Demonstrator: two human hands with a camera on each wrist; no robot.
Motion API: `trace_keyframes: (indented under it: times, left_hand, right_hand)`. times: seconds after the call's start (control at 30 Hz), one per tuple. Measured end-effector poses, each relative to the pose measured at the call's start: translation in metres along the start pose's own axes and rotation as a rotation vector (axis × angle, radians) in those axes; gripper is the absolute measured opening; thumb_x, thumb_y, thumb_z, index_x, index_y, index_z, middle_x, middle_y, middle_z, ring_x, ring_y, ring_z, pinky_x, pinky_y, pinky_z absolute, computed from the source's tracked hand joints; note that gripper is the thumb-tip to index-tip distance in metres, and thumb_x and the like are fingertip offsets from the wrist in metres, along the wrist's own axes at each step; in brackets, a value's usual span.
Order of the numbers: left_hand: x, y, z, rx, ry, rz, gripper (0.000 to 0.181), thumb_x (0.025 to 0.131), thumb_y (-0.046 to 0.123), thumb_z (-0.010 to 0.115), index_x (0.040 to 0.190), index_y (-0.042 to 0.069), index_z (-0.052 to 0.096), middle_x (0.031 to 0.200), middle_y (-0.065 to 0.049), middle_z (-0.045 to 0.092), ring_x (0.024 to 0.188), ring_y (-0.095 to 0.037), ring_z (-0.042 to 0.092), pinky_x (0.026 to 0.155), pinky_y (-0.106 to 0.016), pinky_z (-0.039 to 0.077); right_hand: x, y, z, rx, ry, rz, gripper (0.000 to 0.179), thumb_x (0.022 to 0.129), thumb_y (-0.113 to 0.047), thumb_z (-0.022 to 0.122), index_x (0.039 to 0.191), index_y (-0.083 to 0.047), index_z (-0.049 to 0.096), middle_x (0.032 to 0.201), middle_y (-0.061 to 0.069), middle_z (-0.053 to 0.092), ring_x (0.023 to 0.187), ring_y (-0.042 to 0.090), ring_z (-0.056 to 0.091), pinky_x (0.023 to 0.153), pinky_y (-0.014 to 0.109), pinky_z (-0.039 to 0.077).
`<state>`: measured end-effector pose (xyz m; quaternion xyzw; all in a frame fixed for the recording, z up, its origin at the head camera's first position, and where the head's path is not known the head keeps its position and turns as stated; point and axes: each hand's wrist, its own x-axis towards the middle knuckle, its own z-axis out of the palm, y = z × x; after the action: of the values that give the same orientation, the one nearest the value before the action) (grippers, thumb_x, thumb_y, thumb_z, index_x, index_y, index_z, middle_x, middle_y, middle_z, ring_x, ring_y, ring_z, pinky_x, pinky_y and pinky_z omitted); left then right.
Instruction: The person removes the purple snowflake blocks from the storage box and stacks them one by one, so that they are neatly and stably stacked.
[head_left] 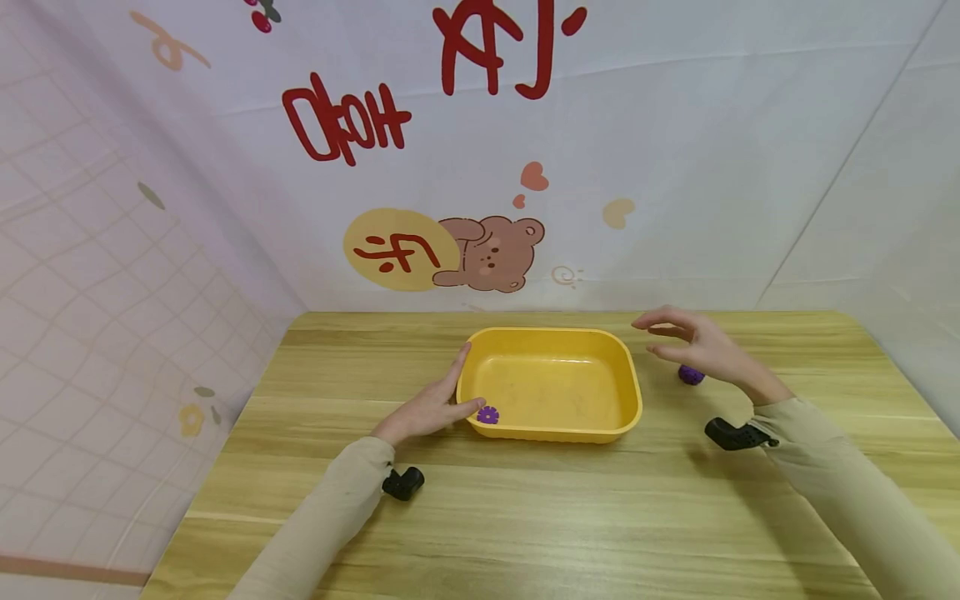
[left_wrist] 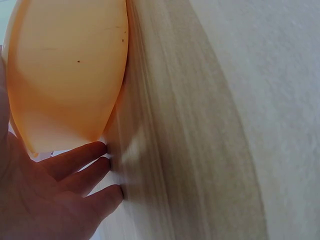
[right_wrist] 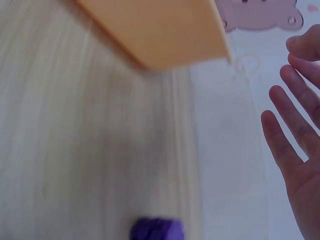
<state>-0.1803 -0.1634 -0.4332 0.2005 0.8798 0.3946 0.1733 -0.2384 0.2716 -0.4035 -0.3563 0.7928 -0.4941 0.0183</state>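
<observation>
A yellow plastic tub sits on the wooden table, its outer wall close up in the left wrist view. At its left end my left hand holds the side, thumb over the rim and the other fingers along the outside. Inside the tub, by that thumb, lies a purple notched disc. My right hand hovers to the right of the tub, fingers bent loosely, with nothing in it. Partly hidden under this hand is a purple roundish piece on the table, cut off at the bottom of the right wrist view.
The wooden table reaches back to a white printed cloth with red characters and a bear. Another patterned cloth hangs at the left. A black wrist camera mount sits at each cuff.
</observation>
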Motion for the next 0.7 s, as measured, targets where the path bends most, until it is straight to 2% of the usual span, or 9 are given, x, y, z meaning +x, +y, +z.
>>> trace_keyframes:
  times: [0.17, 0.43, 0.53, 0.6, 0.7]
  left_hand:
    - [0.000, 0.001, 0.000, -0.002, -0.002, -0.006, 0.094, 0.096, 0.039, 0.059, 0.155, 0.025, -0.013, 0.153, -0.025, 0.024, 0.062, -0.021, 0.060, 0.100, -0.047, 0.041]
    - [0.000, 0.000, 0.000, 0.008, -0.004, -0.011, 0.095, 0.095, 0.041, 0.059, 0.154, 0.027, -0.014, 0.157, -0.019, 0.016, 0.066, -0.022, 0.061, 0.107, -0.046, 0.035]
    - [0.001, -0.001, 0.000, 0.013, 0.004, -0.005, 0.095, 0.095, 0.041, 0.059, 0.155, 0.026, -0.013, 0.157, -0.019, 0.017, 0.086, -0.026, 0.063, 0.108, -0.047, 0.034]
    - [0.001, -0.001, 0.001, 0.018, 0.010, 0.002, 0.095, 0.095, 0.040, 0.060, 0.155, 0.024, -0.012, 0.157, -0.018, 0.016, 0.105, -0.029, 0.059, 0.109, -0.046, 0.032]
    - [0.001, -0.002, 0.001, 0.021, 0.010, 0.001, 0.095, 0.095, 0.040, 0.060, 0.155, 0.024, -0.012, 0.158, -0.016, 0.014, 0.118, -0.031, 0.052, 0.111, -0.044, 0.030]
  right_hand:
    - [0.018, -0.011, 0.007, -0.017, -0.044, -0.058, 0.035, 0.088, 0.011, 0.063, 0.121, -0.001, 0.060, 0.121, 0.017, 0.057, 0.115, 0.021, 0.053, 0.098, 0.028, 0.046]
    - [0.046, -0.028, 0.020, -0.056, -0.122, 0.023, 0.030, 0.091, -0.005, 0.067, 0.120, -0.009, 0.063, 0.123, 0.005, 0.060, 0.115, 0.026, 0.056, 0.100, 0.049, 0.042]
    - [0.057, -0.033, 0.026, -0.069, -0.172, 0.030, 0.030, 0.091, -0.008, 0.068, 0.121, -0.010, 0.063, 0.121, 0.003, 0.062, 0.114, 0.026, 0.057, 0.099, 0.051, 0.042]
    - [0.065, -0.035, 0.032, -0.073, -0.209, 0.026, 0.030, 0.091, -0.009, 0.068, 0.120, -0.010, 0.064, 0.120, 0.003, 0.063, 0.113, 0.028, 0.057, 0.099, 0.049, 0.043]
    - [0.077, -0.039, 0.043, -0.054, -0.271, 0.021, 0.029, 0.090, -0.009, 0.068, 0.119, -0.009, 0.064, 0.118, 0.005, 0.064, 0.112, 0.034, 0.058, 0.097, 0.046, 0.046]
